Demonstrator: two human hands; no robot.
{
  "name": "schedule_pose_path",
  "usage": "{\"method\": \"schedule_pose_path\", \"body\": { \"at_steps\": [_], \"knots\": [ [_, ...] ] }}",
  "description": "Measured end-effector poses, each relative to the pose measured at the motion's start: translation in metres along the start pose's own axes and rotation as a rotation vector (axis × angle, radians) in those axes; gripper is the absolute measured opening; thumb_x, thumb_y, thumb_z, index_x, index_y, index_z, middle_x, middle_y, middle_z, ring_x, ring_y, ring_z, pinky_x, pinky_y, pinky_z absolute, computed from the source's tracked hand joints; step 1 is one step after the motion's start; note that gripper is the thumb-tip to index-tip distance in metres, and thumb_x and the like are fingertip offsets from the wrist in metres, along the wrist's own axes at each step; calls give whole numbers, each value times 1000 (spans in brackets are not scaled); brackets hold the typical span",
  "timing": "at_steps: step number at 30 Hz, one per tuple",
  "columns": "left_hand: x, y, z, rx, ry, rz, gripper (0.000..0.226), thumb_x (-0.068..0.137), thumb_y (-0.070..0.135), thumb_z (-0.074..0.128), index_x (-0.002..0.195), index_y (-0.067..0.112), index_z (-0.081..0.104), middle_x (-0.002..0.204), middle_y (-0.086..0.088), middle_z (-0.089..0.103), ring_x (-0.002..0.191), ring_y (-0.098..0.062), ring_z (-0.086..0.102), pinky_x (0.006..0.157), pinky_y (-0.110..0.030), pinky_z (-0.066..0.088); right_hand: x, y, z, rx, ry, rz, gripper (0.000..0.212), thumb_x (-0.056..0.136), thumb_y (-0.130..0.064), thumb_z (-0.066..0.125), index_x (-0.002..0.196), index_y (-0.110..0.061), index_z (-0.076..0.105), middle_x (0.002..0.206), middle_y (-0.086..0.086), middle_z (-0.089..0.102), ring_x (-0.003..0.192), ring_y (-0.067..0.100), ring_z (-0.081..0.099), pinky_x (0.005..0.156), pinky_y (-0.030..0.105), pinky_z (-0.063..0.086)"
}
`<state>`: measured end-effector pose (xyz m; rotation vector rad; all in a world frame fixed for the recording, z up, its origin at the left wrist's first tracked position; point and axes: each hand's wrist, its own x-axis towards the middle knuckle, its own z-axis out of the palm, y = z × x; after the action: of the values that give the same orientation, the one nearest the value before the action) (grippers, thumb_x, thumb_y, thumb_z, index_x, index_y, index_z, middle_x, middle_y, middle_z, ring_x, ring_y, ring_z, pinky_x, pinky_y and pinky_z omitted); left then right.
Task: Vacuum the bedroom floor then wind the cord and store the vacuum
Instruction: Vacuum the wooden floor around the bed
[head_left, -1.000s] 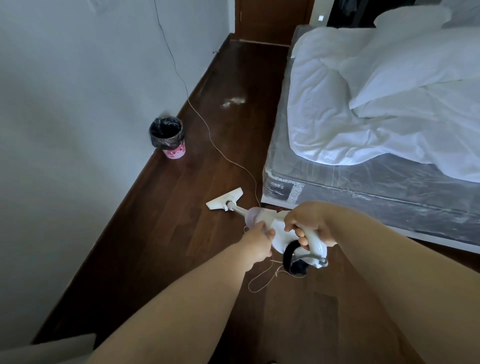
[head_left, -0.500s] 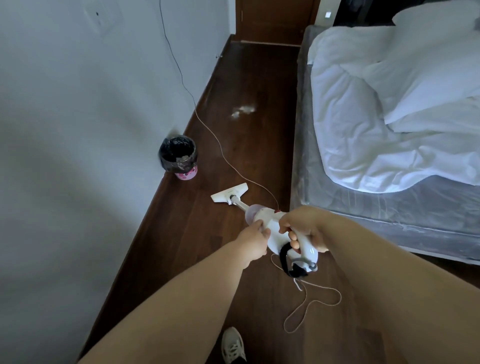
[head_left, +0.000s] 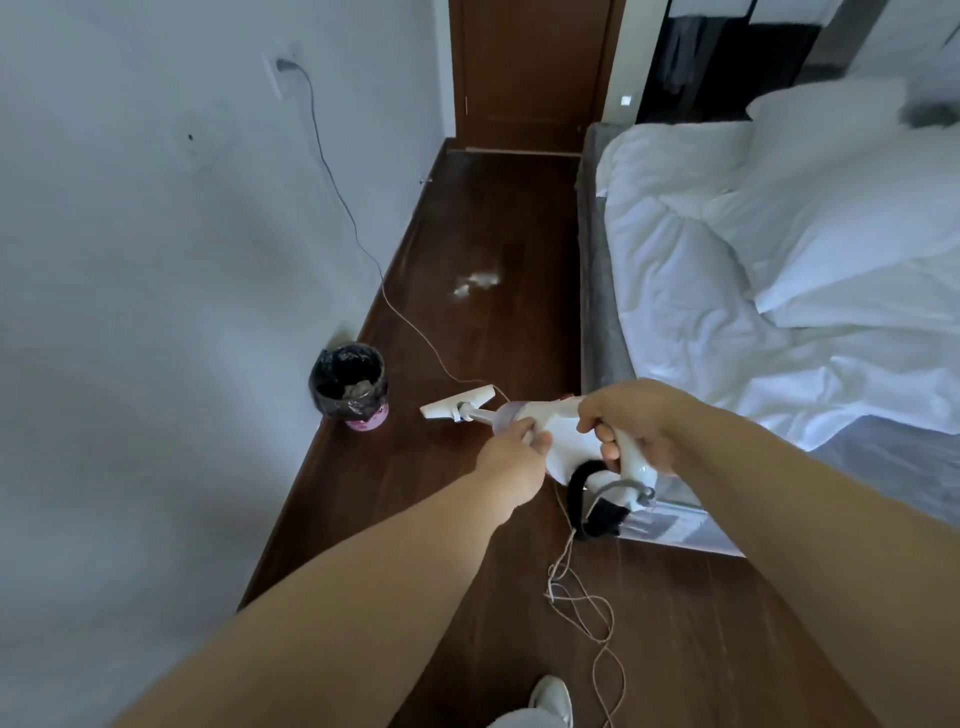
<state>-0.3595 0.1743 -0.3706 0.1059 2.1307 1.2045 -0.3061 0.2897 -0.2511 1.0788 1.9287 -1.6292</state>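
The right hand (head_left: 631, 421) is curled round the handle of the white vacuum (head_left: 563, 441) and the left hand (head_left: 511, 457) holds its body, with the vacuum's flat head down on the dark floor (head_left: 493, 208) just beside the bin (head_left: 349, 384), near the bed (head_left: 779, 260).

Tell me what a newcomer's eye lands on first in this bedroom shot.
First, the white vacuum at centre, the right hand gripping its handle and the left hand holding its body, its floor head on the dark wood floor. Next, the rumpled white duvet on the right. Then the bin by the left wall and the pale fluff patch farther along.
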Motion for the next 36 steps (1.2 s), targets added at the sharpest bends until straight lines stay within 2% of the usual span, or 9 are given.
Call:
{"method": "schedule_pose_path", "body": {
  "at_steps": [5, 8, 14, 16, 19, 23, 27, 31, 36],
  "knots": [
    [33, 57, -1, -16, 65, 91, 48, 96, 38, 48, 142, 26, 43, 134, -9, 59, 120, -29, 59, 102, -46, 48, 16, -41, -38, 31, 28, -74, 12, 86, 2, 47, 89, -5, 57, 45, 3, 35, 44, 17, 32, 48, 26, 33],
    [58, 81, 5, 2, 84, 110, 48, 97, 38, 47, 142, 26, 43, 135, -9, 58, 121, -29, 58, 102, -46, 48, 35, -57, -61, 41, 36, -100, 13, 86, 2, 47, 84, -5, 58, 44, 3, 35, 44, 18, 32, 49, 27, 32],
    [114, 103, 16, -24, 8, 69, 47, 97, 35, 48, 143, 24, 43, 135, -11, 57, 121, -30, 58, 102, -45, 48, 85, -77, -86, 71, 73, -40, 13, 86, 3, 48, 81, -6, 56, 41, 3, 36, 43, 18, 32, 49, 28, 32],
    [137, 108, 15, -35, -38, 47, 47, 98, 35, 48, 143, 25, 42, 135, -10, 58, 119, -30, 59, 102, -44, 49, 107, -84, -90, 55, 94, -8, 13, 86, 3, 47, 82, -6, 56, 43, 4, 36, 43, 18, 32, 48, 27, 32],
    [171, 106, 16, -32, -204, -36, 46, 100, 35, 46, 144, 25, 38, 132, -8, 57, 112, -27, 63, 100, -44, 50, 143, -95, -93, -30, 120, 57, 9, 84, 3, 49, 83, -2, 57, 49, 7, 37, 45, 19, 35, 47, 26, 35],
    [209, 105, 8, -70, -273, -93, 48, 98, 29, 51, 142, 17, 40, 130, -15, 60, 111, -31, 65, 94, -42, 54, 179, -120, -96, -152, 60, 180, 21, 84, 4, 48, 66, -6, 46, 46, 6, 36, 45, 19, 32, 49, 27, 33],
    [244, 121, -22, -175, -326, -218, 50, 99, 24, 50, 145, 16, 35, 129, -13, 58, 116, -30, 62, 78, -30, 55, 207, -162, -91, -199, -3, 213, 26, 85, 6, 43, 64, -10, 41, 45, 5, 32, 47, 18, 25, 50, 27, 29],
    [268, 130, -53, -232, -304, -324, 50, 100, 23, 48, 148, 22, 32, 126, -13, 56, 115, -26, 62, 85, -28, 50, 231, -192, -76, -248, -62, 214, 17, 84, 5, 42, 75, -9, 46, 49, 5, 30, 48, 18, 23, 51, 27, 29],
    [291, 123, -81, -271, -166, -395, 48, 100, 22, 49, 146, 24, 36, 110, -7, 59, 111, -24, 64, 92, -32, 51, 259, -215, -51, -327, -146, 180, 20, 84, 4, 42, 68, -8, 44, 51, 6, 31, 47, 17, 26, 51, 27, 31]
  ]
}}
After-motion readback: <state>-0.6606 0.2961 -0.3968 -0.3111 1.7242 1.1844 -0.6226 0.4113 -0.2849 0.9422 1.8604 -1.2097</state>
